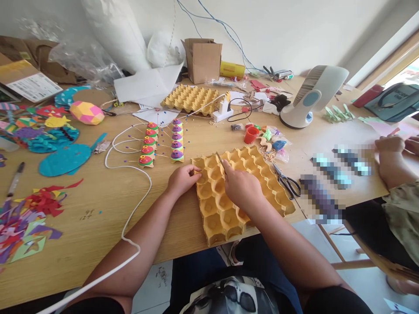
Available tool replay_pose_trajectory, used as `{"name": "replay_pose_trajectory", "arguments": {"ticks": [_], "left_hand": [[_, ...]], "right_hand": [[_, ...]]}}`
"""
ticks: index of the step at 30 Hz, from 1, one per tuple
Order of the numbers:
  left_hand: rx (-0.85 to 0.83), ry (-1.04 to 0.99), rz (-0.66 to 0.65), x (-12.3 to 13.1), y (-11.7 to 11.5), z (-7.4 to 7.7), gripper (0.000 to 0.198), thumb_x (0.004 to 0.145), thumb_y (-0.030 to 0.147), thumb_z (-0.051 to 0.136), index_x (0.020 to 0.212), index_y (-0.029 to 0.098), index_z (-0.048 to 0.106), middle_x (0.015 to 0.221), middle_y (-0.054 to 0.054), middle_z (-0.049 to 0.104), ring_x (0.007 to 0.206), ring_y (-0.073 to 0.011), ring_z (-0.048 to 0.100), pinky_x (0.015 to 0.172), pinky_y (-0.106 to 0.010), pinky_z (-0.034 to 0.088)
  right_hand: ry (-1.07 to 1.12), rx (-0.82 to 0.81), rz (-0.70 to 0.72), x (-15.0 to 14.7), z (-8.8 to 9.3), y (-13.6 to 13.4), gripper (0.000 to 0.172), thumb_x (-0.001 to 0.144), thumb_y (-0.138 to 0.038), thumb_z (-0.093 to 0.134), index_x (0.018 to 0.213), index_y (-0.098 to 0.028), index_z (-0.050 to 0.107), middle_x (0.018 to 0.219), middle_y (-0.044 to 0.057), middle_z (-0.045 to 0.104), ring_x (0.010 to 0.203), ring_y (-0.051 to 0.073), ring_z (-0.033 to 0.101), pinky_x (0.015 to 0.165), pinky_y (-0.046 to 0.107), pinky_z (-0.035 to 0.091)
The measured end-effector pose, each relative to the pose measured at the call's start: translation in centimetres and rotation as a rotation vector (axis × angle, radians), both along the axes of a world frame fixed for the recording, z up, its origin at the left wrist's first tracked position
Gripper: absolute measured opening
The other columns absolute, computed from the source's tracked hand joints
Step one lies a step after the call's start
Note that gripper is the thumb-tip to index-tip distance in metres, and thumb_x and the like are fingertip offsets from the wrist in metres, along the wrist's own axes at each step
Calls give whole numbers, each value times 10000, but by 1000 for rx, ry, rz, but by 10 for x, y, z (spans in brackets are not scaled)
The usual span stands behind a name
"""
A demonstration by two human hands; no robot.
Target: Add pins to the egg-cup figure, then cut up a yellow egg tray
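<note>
Left hand (183, 179) pinches the yellow moulded-pulp egg tray (213, 205); right hand (244, 187) grips a slim grey blade (220, 161): brace firmly, short strokes!

Bright daylight, glaring window (402, 69) at right, stretched edges

Flat yellow egg tray (223, 201) beneath a thin, tilted blade (220, 161)

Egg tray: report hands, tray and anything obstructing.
Left hand holding left edge of egg tray. Right hand gripping thin blade-like tool over it. Scissors beside tray's right edge, clear of both hands.
</note>
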State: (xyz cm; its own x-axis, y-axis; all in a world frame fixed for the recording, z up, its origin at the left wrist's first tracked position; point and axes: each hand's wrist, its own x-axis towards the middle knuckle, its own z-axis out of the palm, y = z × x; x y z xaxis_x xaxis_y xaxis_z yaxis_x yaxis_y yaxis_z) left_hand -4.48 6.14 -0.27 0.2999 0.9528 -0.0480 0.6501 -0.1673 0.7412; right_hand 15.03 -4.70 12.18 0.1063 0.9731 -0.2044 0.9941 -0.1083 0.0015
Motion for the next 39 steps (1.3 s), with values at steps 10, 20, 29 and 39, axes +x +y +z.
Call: {"name": "replay_pose_trajectory", "arguments": {"ticks": [10,20,29,39], "left_hand": [[-9,0,0,0,0,-1,403,793,495,652,1061,221,779,747,15,636,657,-157,535,602,-280,345],[4,0,5,0,-1,1,401,782,489,657,1048,217,783,749,10,651,659,-161,551,609,-282,354],[30,-18,6,1,-3,2,377,789,474,660,1031,212,782,767,6,673,688,-165,573,642,-279,383],[16,4,27,2,-5,5,393,790,482,653,1045,215,788,775,-1,681,684,-168,578,634,-277,371]], "right_hand": [[-14,-21,7,-5,3,0,615,1054,-287,387,1653,-180,302,1023,119,794,885,227,763,667,295,523],[-90,-74,40,-16,9,1,736,947,-113,478,1656,-160,286,975,134,793,878,213,767,669,265,531],[-83,-85,33,-19,11,2,732,950,-119,493,1653,-165,295,936,125,798,855,211,770,663,270,543],[-90,-70,48,-19,-2,-10,735,945,-128,502,1649,-125,291,953,136,787,845,219,768,655,281,555]]}}
